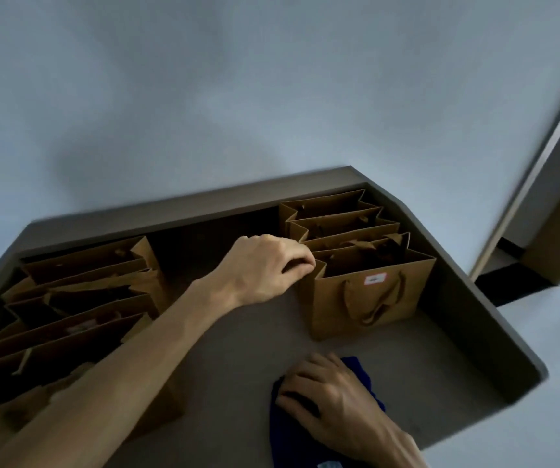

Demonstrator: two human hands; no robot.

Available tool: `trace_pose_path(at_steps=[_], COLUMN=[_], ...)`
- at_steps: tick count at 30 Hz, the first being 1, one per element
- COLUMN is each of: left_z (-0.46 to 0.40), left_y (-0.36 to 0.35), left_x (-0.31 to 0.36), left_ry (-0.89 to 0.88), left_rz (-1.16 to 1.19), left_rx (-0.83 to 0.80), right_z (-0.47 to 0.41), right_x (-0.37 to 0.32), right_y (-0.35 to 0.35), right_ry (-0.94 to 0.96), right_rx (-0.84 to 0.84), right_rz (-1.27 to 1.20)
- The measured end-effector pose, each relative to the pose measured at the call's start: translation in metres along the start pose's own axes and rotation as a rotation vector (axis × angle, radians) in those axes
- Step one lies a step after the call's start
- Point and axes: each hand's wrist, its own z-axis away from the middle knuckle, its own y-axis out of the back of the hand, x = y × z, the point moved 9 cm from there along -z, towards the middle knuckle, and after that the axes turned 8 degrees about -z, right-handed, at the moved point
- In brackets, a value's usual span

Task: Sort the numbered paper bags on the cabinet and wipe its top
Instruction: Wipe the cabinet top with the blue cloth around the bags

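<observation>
Left hand (265, 268) pinched the rim of the nearest paper bag (369, 295), right hand (329, 396) lay flat, fingers spread, on a blue cloth (356, 369) on the cabinet top (238, 349)

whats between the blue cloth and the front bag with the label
Nothing: in the head view, only bare cabinet top separates the blue cloth from the labelled bag.

bags right (369, 292): upright row, labelled | bags left (79, 298): leaning | cabinet top (238, 349): grey
</observation>
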Motion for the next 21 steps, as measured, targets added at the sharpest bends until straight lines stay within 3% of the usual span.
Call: trace_pose_path(at_steps=[4, 10, 21], left_z=[-0.021, -0.031, 0.014], left_y=[-0.029, -0.048, -0.015], left_x=[0.024, 0.023, -0.037], left_ry=[-0.045, 0.021, 0.264], left_rz=[0.043, 0.007, 0.232], left_rx=[-0.044, -0.081, -0.159], right_z=[0.01, 0.011, 0.015], right_x=[0.009, 0.008, 0.01], right_y=[-0.004, 0.001, 0.001], right_ry=[-0.033, 0.017, 0.063], right_rx=[-0.101, 0.058, 0.067], right_rz=[-0.046, -0.018, -0.014])
